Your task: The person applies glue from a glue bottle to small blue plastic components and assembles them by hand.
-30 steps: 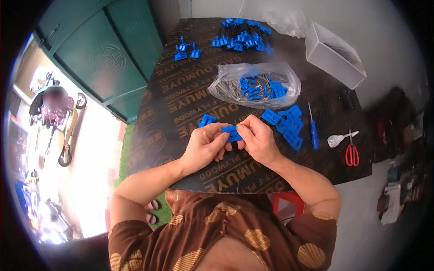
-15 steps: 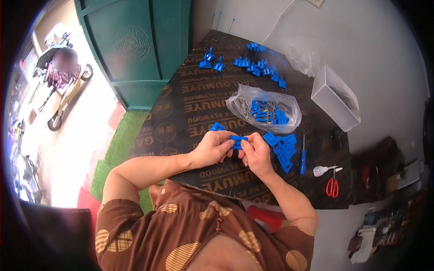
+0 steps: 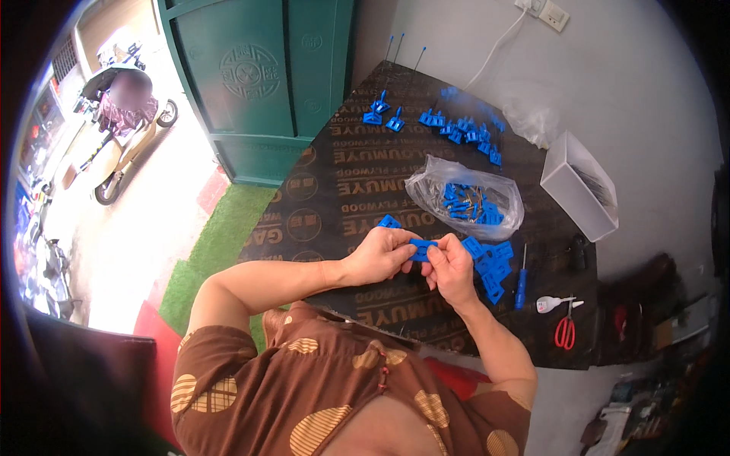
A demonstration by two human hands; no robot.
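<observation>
Between my two hands is a flat blue plastic piece (image 3: 422, 249) with slots in it, held above the near part of the dark plywood table (image 3: 380, 299). My left hand (image 3: 382, 253) pinches its left end, and my right hand (image 3: 452, 266) grips its right end with the thumb on top. Another blue plate (image 3: 389, 221) lies just beyond my left hand. Right of my right hand is a loose pile of similar blue plates (image 3: 493, 267). A clear plastic bag (image 3: 437, 178) holding blue parts and metal pieces lies farther back.
Right of the pile lie a blue-handled screwdriver (image 3: 521, 289), a small white bottle (image 3: 549, 305) and red-handled scissors (image 3: 564, 333). Several upright blue pieces (image 3: 464, 131) stand at the back. A white bin (image 3: 576, 190) is tipped at the right edge. A green door (image 3: 251, 83) stands at left.
The whole view has shifted, so everything sits further right and mostly lower. Both hands still hold the blue piece, and more of its flat face now shows.
</observation>
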